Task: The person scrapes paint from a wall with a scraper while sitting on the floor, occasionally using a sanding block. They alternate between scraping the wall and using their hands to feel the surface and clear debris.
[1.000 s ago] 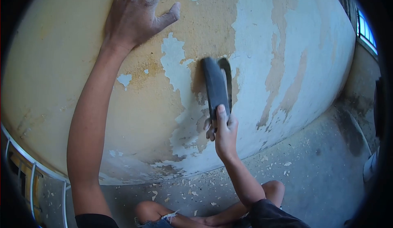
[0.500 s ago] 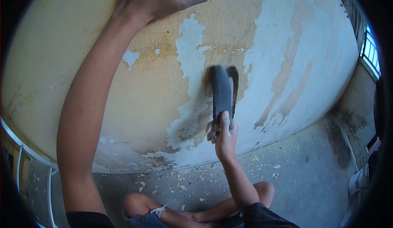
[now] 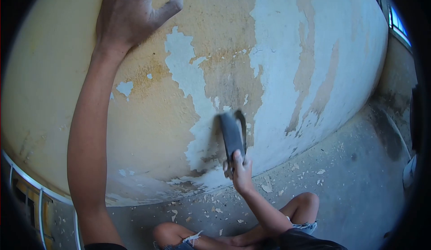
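My left hand (image 3: 128, 19) presses against the upper left of the wall, thumb spread away from the other fingers, which run partly past the top edge of the view. Low on the wall, my right hand (image 3: 240, 171) grips a dark grey flat-bladed tool (image 3: 231, 135), thumb laid along it. The tool is slightly blurred, and its end points up at the peeling wall (image 3: 152, 124). Around it, yellowish paint (image 3: 229, 77) has ragged edges against pale bluish patches (image 3: 274, 93). A dark curved shape, looking like a shadow, runs along the tool's right side.
Paint flakes (image 3: 267, 188) litter the grey floor (image 3: 345, 187) along the wall's base. My bent knees (image 3: 168, 233) are at the bottom. A metal railing (image 3: 41, 191) stands at lower left, a barred window (image 3: 397, 22) at upper right, and a whitish container (image 3: 409, 173) at the right edge.
My right hand has moved down the wall with the tool. The view has shifted, so the wall and my left hand appear farther left, with more of the left hand showing.
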Motion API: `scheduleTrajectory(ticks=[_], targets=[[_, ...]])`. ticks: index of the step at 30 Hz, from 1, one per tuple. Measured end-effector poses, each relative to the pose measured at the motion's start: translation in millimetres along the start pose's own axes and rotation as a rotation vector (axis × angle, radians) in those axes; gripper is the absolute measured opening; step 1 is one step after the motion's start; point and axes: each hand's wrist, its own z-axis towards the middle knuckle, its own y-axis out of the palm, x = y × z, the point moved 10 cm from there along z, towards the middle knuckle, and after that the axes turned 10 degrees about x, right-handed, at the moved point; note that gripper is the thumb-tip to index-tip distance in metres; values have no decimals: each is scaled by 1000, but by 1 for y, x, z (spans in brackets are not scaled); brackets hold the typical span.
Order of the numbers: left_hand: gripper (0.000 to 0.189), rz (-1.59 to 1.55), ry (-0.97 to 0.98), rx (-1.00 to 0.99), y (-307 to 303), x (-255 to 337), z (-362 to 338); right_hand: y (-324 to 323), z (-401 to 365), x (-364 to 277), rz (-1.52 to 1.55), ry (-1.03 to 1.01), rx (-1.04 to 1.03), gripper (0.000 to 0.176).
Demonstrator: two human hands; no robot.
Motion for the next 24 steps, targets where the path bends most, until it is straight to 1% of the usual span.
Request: scheduleTrajectory(ticks=[1,2,3,4,5,6,7,8,9,11,12,13,15,16,18,21,23,24], targets=[[69,44,12,2,3,-1,-1,-17,-15,32,-5,52,75,48],[69,31,35,9,2,0,1,-24,-20,45,18,50,89,48],[69,51,19,8,0,-2,1,-35,-26,56,30,63,138,47],[69,64,0,4,1,2,2,-40,-32,55,39,81,192,45],[67,112,49,125,-7,18,4,-36,-25,50,177,94,181,38],[67,77,61,111,0,19,4,-25,-12,26,140,59,164,38],[61,-3,108,136,3,13,2,-14,1,2,102,31,145,39],[56,-74,154,166,3,11,0,1,16,-27,99,16,92,39],[55,-63,177,188,0,14,0,13,24,-47,96,-10,32,40],[54,-67,183,192,0,16,2,13,23,-44,117,-3,10,41],[54,-66,179,193,-1,17,2,14,21,-38,127,5,-17,42],[54,-64,184,199,-2,18,3,1,11,-1,107,41,-22,41],[52,-65,166,187,-2,18,4,-38,-20,83,95,186,2,41],[52,-63,170,192,-2,18,4,-44,-32,91,98,181,2,41],[52,-37,152,181,2,11,2,-71,-50,107,151,240,206,40],[52,-62,151,178,5,10,0,-48,-11,65,129,126,110,41],[52,-66,147,168,7,12,-4,-25,19,9,127,0,50,42],[52,-39,150,181,5,11,-2,-24,22,4,126,-2,50,42]])
